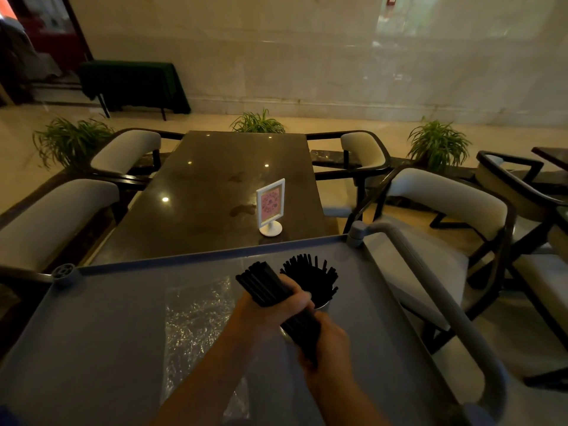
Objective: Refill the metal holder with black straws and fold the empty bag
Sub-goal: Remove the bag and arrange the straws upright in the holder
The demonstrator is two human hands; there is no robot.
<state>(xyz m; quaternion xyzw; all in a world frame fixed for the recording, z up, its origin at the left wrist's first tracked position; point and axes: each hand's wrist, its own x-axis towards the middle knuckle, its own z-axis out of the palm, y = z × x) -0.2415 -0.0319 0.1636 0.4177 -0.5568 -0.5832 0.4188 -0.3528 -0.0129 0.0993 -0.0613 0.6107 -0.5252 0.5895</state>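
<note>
Both my hands grip one bundle of black straws (264,282) over the grey cart tray (101,327). My left hand (270,309) wraps the bundle's middle, and my right hand (330,342) holds its near end. The bundle tilts up and away to the left. Just behind my hands stands the metal holder (323,305), mostly hidden, with several black straws (313,272) fanning out of its top. The clear plastic bag (196,321) lies flat on the tray to the left of my arms.
The cart's grey handle (430,272) curves along its right side. Beyond the cart is a dark glossy table (215,186) with a white sign stand (270,207). Cushioned chairs (430,204) flank the table on both sides, and potted plants line the far floor.
</note>
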